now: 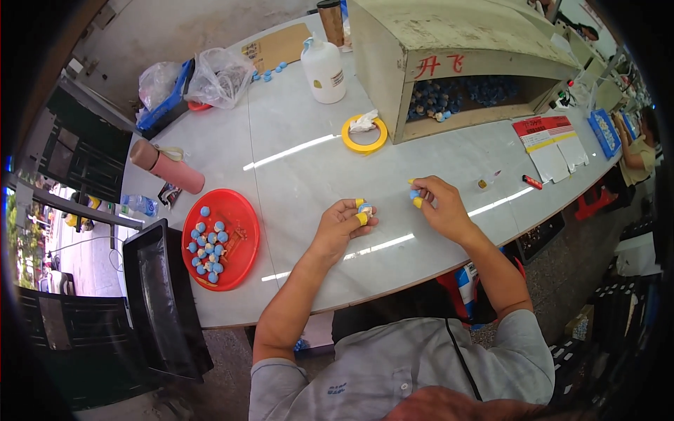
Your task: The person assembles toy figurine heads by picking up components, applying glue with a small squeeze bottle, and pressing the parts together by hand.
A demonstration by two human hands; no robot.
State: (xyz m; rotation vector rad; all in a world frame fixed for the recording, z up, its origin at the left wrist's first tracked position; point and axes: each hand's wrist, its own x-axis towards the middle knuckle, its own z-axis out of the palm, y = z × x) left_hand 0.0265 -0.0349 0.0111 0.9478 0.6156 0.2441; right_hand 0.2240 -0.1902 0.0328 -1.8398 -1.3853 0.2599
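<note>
My left hand (338, 226) pinches a small blue-and-cream rounded piece (366, 209) between thumb and fingers, just above the table. Yellow covers wrap the tips of that thumb and finger. To the right, apart from it, my right hand (445, 208) grips a small blue piece (414, 195), also with yellow-covered fingertips. Part of each piece is hidden by the fingers. On the left, a round red tray (246, 263) carries several similar blue-and-cream pieces (210, 245) and some reddish-brown bits.
Beyond my hands are a yellow tape roll (365, 149), a white bottle (324, 74) and a cabinet (379, 77) holding many blue pieces. A pink flask (168, 167) lies at left, above a black bin (158, 309). Papers (551, 144) and a red lighter (532, 182) lie at right.
</note>
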